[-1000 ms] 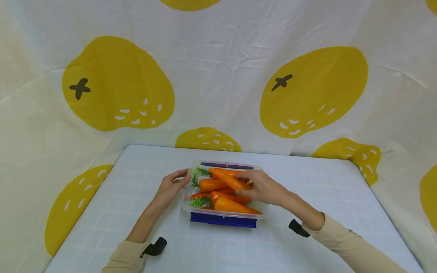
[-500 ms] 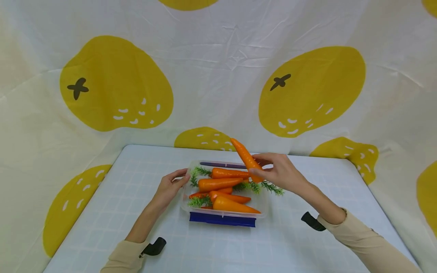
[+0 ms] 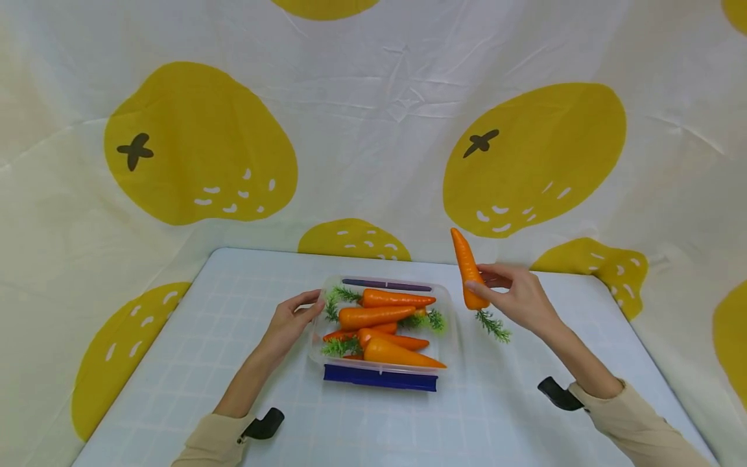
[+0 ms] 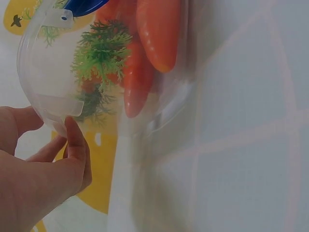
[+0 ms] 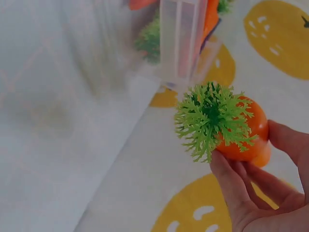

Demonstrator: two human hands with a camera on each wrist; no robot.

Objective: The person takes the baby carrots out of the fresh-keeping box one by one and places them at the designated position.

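Beyond the left hand (image 3: 294,318) and right hand (image 3: 519,295) hangs a creased white cloth (image 3: 362,149), one big yellow fruit print (image 3: 201,143) past each! Under both, here's a pale, faintly checked tabletop (image 3: 373,431), its far corners rounded, shadows soft.

Head view: from above and behind both hands, facing forward and down, set back enough to take in left hand (image 3: 286,324), right hand (image 3: 522,299), the tub (image 3: 379,378) between them, tabletop (image 3: 373,428) and printed cloth (image 3: 373,130) beyond. Left wrist view: close in behind the left hand, facing past its fingers to the tub's side, both shared with head. Right wrist view: equally close behind right hand, facing the carrot's (image 3: 467,269) leafy end, which head shares, tub beyond.
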